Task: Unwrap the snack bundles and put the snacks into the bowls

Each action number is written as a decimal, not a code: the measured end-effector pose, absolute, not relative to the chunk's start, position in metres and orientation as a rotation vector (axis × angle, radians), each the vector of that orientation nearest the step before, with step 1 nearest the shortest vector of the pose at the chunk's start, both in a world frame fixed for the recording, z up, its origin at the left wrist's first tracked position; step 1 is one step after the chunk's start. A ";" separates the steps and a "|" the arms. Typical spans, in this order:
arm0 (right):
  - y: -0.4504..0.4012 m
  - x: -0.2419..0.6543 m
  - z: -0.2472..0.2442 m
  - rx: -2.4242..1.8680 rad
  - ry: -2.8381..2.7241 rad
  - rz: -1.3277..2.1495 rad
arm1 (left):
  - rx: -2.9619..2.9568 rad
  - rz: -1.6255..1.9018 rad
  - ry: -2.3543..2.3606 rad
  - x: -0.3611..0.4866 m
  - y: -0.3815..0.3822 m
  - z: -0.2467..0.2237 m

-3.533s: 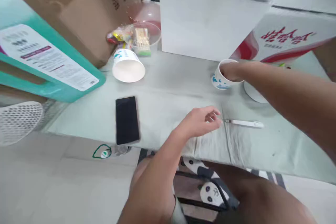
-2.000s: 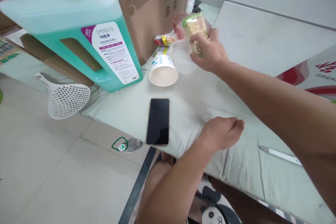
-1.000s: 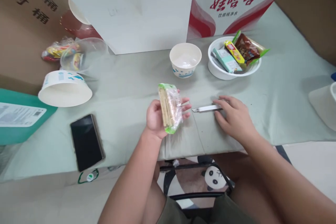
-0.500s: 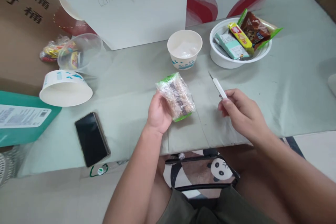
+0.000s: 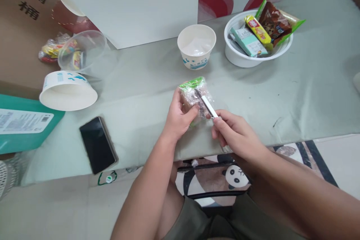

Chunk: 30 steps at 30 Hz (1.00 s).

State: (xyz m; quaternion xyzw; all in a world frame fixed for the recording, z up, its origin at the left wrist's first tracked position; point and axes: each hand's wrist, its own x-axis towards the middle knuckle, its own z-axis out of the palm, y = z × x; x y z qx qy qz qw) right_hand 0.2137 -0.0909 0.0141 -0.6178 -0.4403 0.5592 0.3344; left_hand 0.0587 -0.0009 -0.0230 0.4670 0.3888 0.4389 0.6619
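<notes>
My left hand (image 5: 180,114) is closed around a snack in clear plastic wrapping (image 5: 201,82) with green ends, its thumb lying across the front. In my right hand (image 5: 234,129) is a slim white-handled craft knife (image 5: 208,104), pinched between thumb and fingers. Its thin, dark blade points up and left over the front of the wrapping. I cannot tell whether the tip touches or pierces the plastic. Just beyond my hands stands a white paper bowl (image 5: 196,62) with a blue print and something pale and clear inside.
A white bowl (image 5: 239,58) with several packaged snacks stands at the back right. On the left are a tipped paper bowl (image 5: 67,97), a clear plastic tub (image 5: 92,50), a phone (image 5: 98,145) and a teal package (image 5: 25,140). White cardboard (image 5: 146,11) rises behind.
My right hand has brought the craft knife left, over the snack wrapping. My left hand has tilted the snack and laid its thumb over the front. The view has shifted slightly.
</notes>
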 end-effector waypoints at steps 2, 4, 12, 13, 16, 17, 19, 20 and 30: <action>-0.090 0.213 0.016 -1.631 -1.190 1.444 | 1.074 1.017 0.889 0.059 0.000 -0.025; -0.089 0.213 0.017 -1.669 -1.227 1.427 | 1.076 1.054 0.901 0.059 0.000 -0.026; -0.093 0.207 0.013 -1.777 -1.488 1.279 | 0.912 1.241 0.884 0.051 0.010 -0.020; -0.094 0.207 0.013 -1.776 -1.494 1.299 | 0.901 1.270 0.879 0.048 0.013 -0.020; -0.093 0.204 0.014 -1.767 -1.497 1.361 | 0.853 1.313 0.852 0.041 0.021 -0.021; -0.093 0.204 0.014 -1.767 -1.504 1.366 | 0.829 1.316 0.846 0.038 0.022 -0.021; -0.093 0.203 0.013 -1.766 -1.523 1.364 | 0.781 1.321 0.843 0.034 0.024 -0.021; -0.093 0.202 0.013 -1.763 -1.535 1.360 | 0.762 1.328 0.843 0.032 0.025 -0.020; -0.087 0.236 0.004 -1.831 -1.775 0.527 | 0.686 1.295 0.793 0.003 0.030 -0.007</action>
